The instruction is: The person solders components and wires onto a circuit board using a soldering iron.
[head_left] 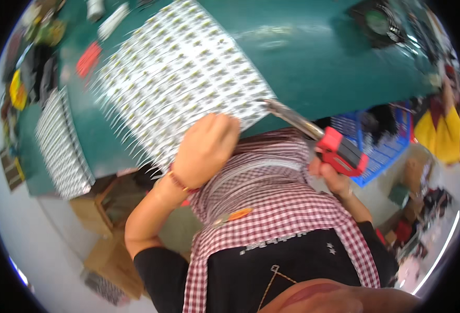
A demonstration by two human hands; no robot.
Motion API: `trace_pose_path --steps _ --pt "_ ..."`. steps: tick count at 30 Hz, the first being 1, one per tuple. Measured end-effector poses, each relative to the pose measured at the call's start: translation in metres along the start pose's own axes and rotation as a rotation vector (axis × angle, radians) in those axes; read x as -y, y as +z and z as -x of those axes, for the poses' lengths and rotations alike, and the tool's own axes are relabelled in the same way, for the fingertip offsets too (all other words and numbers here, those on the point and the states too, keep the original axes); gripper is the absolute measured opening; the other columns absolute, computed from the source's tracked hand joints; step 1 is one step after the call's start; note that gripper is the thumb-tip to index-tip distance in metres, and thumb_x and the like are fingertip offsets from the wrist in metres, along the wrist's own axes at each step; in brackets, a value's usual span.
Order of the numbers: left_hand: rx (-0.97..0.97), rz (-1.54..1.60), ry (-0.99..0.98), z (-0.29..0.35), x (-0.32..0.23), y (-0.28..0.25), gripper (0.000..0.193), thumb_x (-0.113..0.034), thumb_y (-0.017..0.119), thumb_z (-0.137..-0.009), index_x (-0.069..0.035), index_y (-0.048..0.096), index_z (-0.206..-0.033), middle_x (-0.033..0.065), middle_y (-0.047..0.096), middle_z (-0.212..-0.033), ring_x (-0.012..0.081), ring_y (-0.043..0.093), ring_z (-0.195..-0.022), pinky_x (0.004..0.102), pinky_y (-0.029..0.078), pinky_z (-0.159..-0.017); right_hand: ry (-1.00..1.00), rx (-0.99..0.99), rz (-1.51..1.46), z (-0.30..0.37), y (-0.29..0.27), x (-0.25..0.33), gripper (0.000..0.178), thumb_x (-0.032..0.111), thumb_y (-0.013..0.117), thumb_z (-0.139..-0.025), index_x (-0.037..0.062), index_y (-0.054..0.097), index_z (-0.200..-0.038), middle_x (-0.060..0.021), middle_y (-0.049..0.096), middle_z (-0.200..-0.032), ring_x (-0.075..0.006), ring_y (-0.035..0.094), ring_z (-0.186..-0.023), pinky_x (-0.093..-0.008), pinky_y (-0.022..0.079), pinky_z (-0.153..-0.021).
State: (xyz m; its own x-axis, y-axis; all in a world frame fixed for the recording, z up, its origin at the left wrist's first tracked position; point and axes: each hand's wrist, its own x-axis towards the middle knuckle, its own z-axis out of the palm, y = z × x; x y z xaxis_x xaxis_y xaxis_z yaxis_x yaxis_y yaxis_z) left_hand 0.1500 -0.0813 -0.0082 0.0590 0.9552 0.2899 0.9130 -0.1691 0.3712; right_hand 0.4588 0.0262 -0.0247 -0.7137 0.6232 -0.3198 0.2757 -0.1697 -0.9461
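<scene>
A white panel (188, 68) covered with rows of small yellow-green pieces lies on the green table, its left edge fringed with thin white strands. At its near edge, my left hand (209, 146) is closed with the fingers curled down; whatever they may hold is hidden. My right hand (331, 177) grips a tool with a red-and-black handle (345, 152) and a long metal shaft; its exact kind is unclear. The shaft's dark tip reaches the panel's near right corner.
A second, narrower white panel (63, 143) lies at the table's left end. Near the far left are a red piece (88, 59) and a white roll (113, 22). A black object (378, 22) stands far right. Below the table edge is a blue basket (381, 148); cardboard boxes (116, 263) stand lower left.
</scene>
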Motion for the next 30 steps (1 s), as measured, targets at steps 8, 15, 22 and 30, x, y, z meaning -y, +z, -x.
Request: trace_pose_path --steps 8,15,22,30 --pt "-0.016 -0.103 0.059 -0.009 0.008 -0.007 0.025 -0.004 0.063 -0.073 0.002 0.063 -0.098 0.0066 0.049 -0.079 0.0196 0.053 -0.071 0.0312 0.044 -0.061 -0.231 -0.118 -0.462 -0.036 0.005 0.031 0.058 0.047 0.057 -0.093 -0.0035 0.047 -0.120 -0.0099 0.056 -0.065 -0.0185 0.057 -0.054 -0.0313 0.051 -0.060" --pt "0.007 -0.139 -0.001 -0.002 0.000 -0.015 0.020 -0.005 0.060 -0.077 0.001 0.064 -0.097 0.0077 0.050 -0.079 0.0217 0.054 -0.072 0.0331 0.043 -0.061 -0.450 -0.020 -1.069 -0.075 -0.035 0.058 0.055 0.052 0.053 -0.094 0.0095 0.047 -0.129 -0.0224 0.052 -0.132 -0.0376 0.045 -0.129 -0.0605 0.034 -0.106" --pt "-0.149 -0.135 -0.133 0.015 -0.012 -0.023 0.020 0.000 0.065 -0.074 -0.003 0.067 -0.094 0.0076 0.054 -0.078 0.0240 0.056 -0.069 0.0354 0.044 -0.059 -0.695 -0.001 -1.112 -0.091 -0.052 0.083 0.052 0.044 0.060 -0.091 0.0163 0.047 -0.134 -0.0231 0.022 -0.154 -0.0425 0.017 -0.144 -0.0716 0.020 -0.108" --pt "-0.277 -0.052 -0.192 0.012 -0.023 -0.009 0.025 0.006 0.063 -0.073 -0.006 0.070 -0.094 0.0059 0.052 -0.074 0.0224 0.051 -0.064 0.0341 0.041 -0.055 -0.702 0.061 -1.195 -0.095 -0.050 0.083 0.056 0.045 0.058 -0.093 0.0168 0.043 -0.138 -0.0245 0.028 -0.152 -0.0402 0.022 -0.143 -0.0695 0.021 -0.109"
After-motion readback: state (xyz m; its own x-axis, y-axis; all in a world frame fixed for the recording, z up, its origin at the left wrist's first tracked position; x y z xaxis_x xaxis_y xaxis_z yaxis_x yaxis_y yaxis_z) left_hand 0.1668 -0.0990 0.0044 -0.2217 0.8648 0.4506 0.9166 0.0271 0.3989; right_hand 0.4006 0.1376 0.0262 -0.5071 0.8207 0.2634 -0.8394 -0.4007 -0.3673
